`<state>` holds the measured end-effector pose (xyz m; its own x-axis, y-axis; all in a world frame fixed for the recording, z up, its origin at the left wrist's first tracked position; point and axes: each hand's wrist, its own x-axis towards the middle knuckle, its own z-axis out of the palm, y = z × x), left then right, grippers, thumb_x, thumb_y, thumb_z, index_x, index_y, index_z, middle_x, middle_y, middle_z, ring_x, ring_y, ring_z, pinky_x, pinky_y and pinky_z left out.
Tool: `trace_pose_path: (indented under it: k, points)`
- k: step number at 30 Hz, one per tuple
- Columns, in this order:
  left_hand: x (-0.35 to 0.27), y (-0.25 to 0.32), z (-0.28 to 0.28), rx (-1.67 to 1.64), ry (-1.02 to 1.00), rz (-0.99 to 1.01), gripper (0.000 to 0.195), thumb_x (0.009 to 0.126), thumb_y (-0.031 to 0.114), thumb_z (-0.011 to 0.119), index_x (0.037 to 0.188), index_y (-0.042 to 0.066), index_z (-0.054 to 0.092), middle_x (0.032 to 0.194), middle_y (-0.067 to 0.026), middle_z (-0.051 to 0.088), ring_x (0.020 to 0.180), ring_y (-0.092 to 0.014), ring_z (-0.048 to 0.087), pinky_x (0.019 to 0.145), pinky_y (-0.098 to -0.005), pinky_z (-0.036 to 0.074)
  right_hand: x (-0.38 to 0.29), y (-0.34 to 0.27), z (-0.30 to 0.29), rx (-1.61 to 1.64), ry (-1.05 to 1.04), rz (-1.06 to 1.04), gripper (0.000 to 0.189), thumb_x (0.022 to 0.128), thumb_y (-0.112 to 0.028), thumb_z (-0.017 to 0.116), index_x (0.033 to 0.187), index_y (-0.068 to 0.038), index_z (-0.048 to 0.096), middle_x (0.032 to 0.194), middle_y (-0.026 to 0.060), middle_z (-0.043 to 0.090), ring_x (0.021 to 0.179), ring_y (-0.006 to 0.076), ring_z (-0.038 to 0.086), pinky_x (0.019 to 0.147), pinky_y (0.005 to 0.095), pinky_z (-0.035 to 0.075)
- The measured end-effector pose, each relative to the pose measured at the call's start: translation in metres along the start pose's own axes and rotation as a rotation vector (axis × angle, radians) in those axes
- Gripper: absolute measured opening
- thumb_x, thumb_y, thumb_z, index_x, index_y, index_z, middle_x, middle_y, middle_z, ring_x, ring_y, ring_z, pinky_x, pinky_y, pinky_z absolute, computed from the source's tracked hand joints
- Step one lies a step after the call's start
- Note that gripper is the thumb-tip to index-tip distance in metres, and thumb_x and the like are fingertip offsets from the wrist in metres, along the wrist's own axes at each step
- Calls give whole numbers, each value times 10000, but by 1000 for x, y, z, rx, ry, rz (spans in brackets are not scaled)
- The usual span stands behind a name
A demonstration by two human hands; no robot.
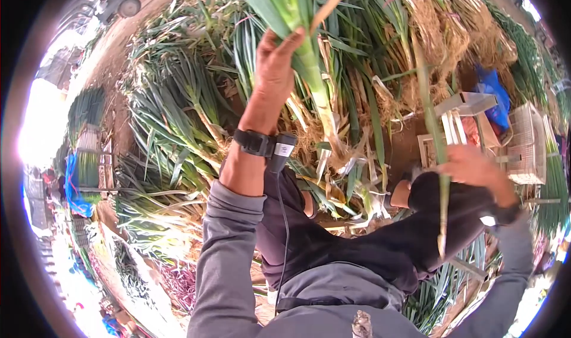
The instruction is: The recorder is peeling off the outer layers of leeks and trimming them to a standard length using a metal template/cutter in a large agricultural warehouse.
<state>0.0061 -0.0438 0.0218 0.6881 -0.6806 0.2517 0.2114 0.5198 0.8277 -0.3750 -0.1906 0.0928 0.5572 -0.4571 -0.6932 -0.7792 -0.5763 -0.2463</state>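
Note:
My left hand (277, 63) is closed round the green upper part of a leek (317, 77), whose pale stem and rooted end hang down towards my knees. Off to the right, my right hand (470, 166) is blurred and holds a long, narrow strip of leek leaf (430, 115), which runs upright past the fingers and ends in a pale tip over my thigh. Peeled leaves and scraps (352, 191) lie on the ground between my legs. More leeks with roots (209, 119) are heaped just beyond the left hand.
Bundled leeks with brown roots (424, 21) lie at the top right. A white plastic crate (527, 144), a blue plastic bag (493, 97) and a metal box (468, 103) stand at the right. At far left is a blue sheet (73, 186) beside bundled greens. A cable runs from my left wrist.

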Motion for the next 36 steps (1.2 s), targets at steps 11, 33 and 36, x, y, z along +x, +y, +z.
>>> trace_pose_path:
  k: [11,33,36]
  points:
    - [-24,-23,22,-64,-1,-117,343,902,113,739,1217,53,618,1074,14,663,962,-95,588,838,-285,464,158,-183,75,62,1328,-801,601,833,-214,773,1321,-40,469,1246,193,570,1001,373,642,798,436,566]
    - [19,-18,-24,515,178,55,575,915,580,665,1006,12,665,813,-11,578,721,-113,508,657,-285,422,150,-164,35,1119,574,-837,297,973,-107,656,1236,21,602,1094,50,679,959,73,613,856,237,512]
    - [4,-20,3,43,47,-196,426,980,445,620,1071,30,649,929,-37,648,799,-139,605,717,-296,500,158,-162,38,1248,459,-904,319,992,-132,638,1269,15,585,1107,38,670,1006,86,612,904,255,495]
